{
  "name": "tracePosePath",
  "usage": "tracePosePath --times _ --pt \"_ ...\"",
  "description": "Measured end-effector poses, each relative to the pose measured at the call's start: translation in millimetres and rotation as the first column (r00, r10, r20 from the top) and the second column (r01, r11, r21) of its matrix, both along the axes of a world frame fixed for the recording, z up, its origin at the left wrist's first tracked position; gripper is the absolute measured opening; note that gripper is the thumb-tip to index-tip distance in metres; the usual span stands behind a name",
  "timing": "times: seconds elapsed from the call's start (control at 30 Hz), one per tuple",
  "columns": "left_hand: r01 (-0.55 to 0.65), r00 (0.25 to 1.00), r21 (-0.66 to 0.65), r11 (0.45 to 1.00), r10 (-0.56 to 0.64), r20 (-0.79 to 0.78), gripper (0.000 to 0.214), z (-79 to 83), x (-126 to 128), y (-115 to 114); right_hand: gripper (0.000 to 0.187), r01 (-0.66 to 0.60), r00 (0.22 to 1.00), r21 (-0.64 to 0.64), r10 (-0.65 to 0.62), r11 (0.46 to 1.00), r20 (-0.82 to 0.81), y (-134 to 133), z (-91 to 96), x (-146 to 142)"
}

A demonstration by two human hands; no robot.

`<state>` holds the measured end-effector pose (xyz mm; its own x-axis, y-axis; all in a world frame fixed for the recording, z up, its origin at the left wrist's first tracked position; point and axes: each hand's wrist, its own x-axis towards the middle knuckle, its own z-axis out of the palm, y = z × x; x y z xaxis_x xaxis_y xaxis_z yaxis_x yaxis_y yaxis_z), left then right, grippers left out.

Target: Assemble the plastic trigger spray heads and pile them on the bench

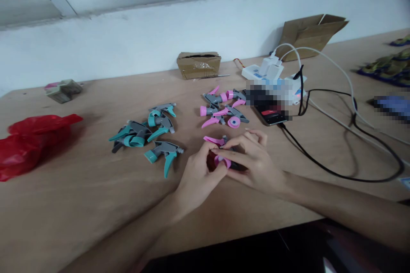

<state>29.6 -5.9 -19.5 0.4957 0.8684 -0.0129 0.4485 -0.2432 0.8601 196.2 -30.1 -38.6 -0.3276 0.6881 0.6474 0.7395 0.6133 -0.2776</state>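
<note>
Both hands hold one pink and grey trigger sprayer head (222, 161) low over the wooden table. My left hand (201, 170) pinches it around the pink collar, thumb in front. From the right, my right hand (256, 158) wraps its fingers over the grey body, which is partly hidden. Just beyond the hands lie several pink and grey sprayer heads (234, 122) in a loose group. To the left is a group of teal and grey sprayer heads (134, 134). One teal sprayer head (165, 153) lies nearest my left hand.
A phone (270, 113) on a black cable (307, 161) lies right of the pink group, near a white power strip (251, 71) with chargers. Cardboard boxes (199, 66) stand by the wall. A red plastic bag (35, 140) lies at left; green-yellow items (384, 68) lie far right.
</note>
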Motion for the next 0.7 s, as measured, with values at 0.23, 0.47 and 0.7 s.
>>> tracePosePath --times 0.23,0.47,0.7 --pt "0.092 0.956 -0.27 0.959 -0.009 0.294 0.023 -1.9 -4 5 0.032 -0.057 0.973 -0.169 0.017 0.984 -0.232 8 5.6 12" --pt "0.025 0.964 -0.206 0.978 0.031 0.264 0.027 -3.5 -5 8 0.046 0.046 0.956 -0.141 -0.084 0.989 -0.282 7 6.9 12" --pt "-0.035 0.993 0.323 0.946 -0.003 0.118 0.014 3.1 -12 10 0.024 -0.005 1.0 0.043 0.005 0.999 0.006 1 26.3 16"
